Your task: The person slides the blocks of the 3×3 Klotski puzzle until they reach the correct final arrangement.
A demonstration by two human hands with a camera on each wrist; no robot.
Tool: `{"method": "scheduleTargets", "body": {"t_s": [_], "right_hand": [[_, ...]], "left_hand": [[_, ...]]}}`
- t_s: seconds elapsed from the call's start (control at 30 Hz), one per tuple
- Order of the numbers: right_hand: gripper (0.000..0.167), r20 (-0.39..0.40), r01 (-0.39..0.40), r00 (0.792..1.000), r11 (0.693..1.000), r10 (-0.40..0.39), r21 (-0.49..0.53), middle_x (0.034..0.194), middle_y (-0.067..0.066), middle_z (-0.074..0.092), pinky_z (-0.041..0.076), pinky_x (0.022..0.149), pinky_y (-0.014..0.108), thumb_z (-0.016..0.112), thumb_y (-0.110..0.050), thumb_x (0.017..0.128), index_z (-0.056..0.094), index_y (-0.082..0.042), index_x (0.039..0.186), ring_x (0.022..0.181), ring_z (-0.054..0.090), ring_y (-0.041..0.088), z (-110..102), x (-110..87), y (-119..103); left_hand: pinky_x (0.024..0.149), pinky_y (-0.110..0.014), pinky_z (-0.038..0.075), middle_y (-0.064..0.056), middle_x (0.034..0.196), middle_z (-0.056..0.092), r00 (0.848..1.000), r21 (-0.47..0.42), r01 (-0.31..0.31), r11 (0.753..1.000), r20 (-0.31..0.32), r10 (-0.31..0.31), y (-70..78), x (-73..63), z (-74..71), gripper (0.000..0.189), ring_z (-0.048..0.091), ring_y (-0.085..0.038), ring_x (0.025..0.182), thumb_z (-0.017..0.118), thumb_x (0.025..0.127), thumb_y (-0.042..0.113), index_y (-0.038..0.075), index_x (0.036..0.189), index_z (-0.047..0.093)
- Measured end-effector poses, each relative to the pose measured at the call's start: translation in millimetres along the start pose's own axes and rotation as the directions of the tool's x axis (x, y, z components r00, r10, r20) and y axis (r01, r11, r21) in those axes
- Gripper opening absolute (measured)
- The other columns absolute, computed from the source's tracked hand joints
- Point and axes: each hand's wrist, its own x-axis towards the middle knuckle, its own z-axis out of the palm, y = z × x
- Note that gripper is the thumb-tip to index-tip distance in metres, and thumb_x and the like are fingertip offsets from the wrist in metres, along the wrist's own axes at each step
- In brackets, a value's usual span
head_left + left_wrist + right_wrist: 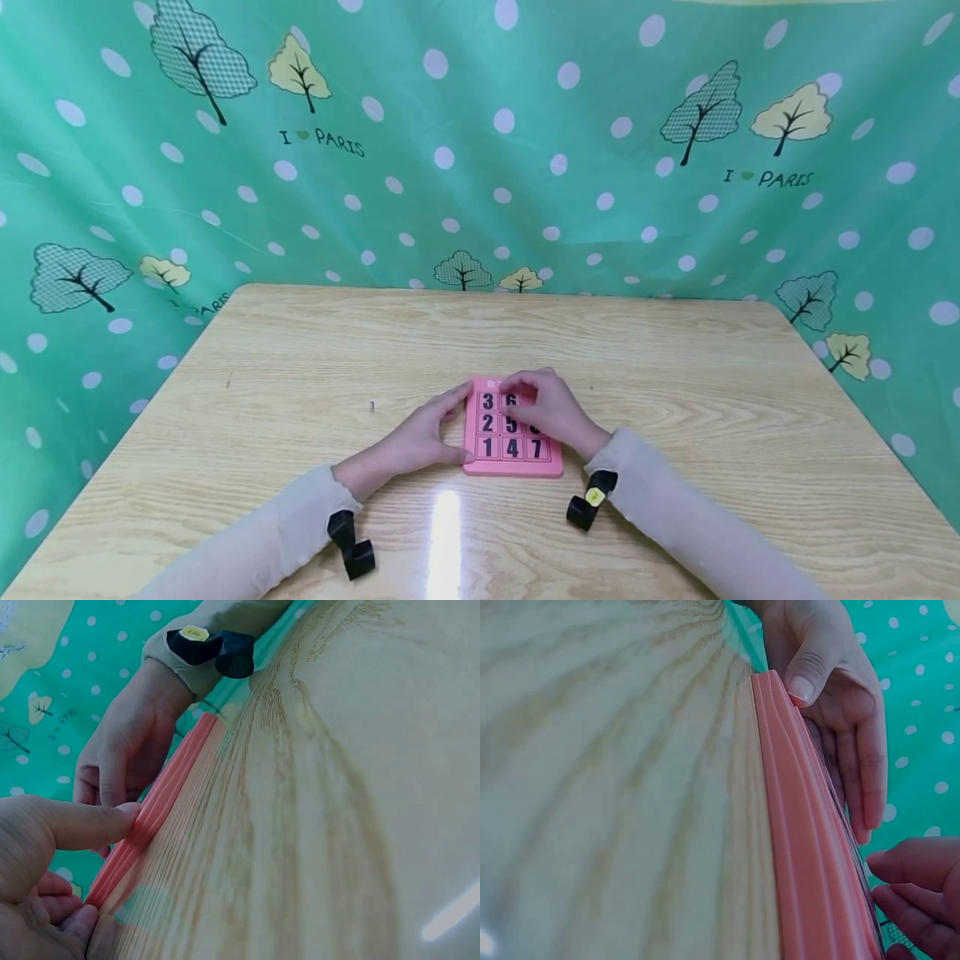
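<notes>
A pink sliding number puzzle [514, 468] lies flat on the table, its square tiles printed with black digits. Columns reading 3, 2, 1 and 6, 5, 4 show, with a 7 at lower right; the upper right tiles are partly hidden by my right hand. My left hand [420, 433] holds the puzzle's left side, thumb at the near corner and fingers toward the far corner. In the right wrist view that thumb [802, 688] presses the frame's edge. Over the upper tiles is my right hand [551, 408], bent fingers and thumb apart, tips close over the 6 and 5.
The wooden table [675, 358] spreads around the puzzle on all sides. Behind it hangs a green dotted cloth [525, 183] with printed trees. Black wrist bands with cameras [358, 557] sit on both sleeves. A bright light reflection [446, 542] falls near the front.
</notes>
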Motion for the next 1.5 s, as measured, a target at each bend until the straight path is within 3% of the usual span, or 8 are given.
{"method": "scheduleTargets", "body": {"t_s": [0.37, 0.73, 1.5], "right_hand": [[0.027, -0.023, -0.019, 1.0, 1.0, 0.018, -0.015, 0.099, -0.003, 0.062, 0.042, 0.083, 0.032, 0.074, -0.006, 0.077, 0.07, -0.015, 0.103, 0.095, 0.045, 0.017, 5.9, 0.1, 0.1], [0.024, -0.033, 0.015, 0.999, 1.0, -0.015, -0.01, 0.103, -0.002, 0.062, 0.038, 0.092, 0.04, 0.073, -0.006, 0.078, 0.07, -0.014, 0.101, 0.101, 0.045, 0.019, 9.0, -1.1, -0.5], [0.023, -0.04, 0.005, 0.999, 1.0, -0.006, -0.022, 0.1, -0.003, 0.063, 0.04, 0.089, 0.035, 0.074, -0.01, 0.08, 0.07, -0.014, 0.102, 0.1, 0.046, 0.017, 6.5, -1.6, 0.3]], "left_hand": [[0.113, -0.042, 0.025, -0.014, 0.155, 0.02, 1.0, -0.007, -0.011, 1.0, -0.001, 0.011, 0.4, -1.0, -0.7, 0.096, 0.031, -0.033, 0.136, 0.078, 0.073, 0.009, 0.005, 0.15, 0.02], [0.113, -0.044, 0.025, -0.013, 0.155, 0.021, 1.0, 0.008, -0.006, 1.0, -0.015, 0.006, 0.8, -2.7, -0.9, 0.096, 0.032, -0.034, 0.135, 0.078, 0.072, 0.008, 0.005, 0.15, 0.022], [0.114, -0.045, 0.024, -0.012, 0.154, 0.024, 1.0, 0.03, -0.023, 0.999, -0.015, 0.023, -1.7, 0.6, 0.5, 0.096, 0.03, -0.032, 0.137, 0.079, 0.072, 0.01, 0.007, 0.149, 0.023]]}}
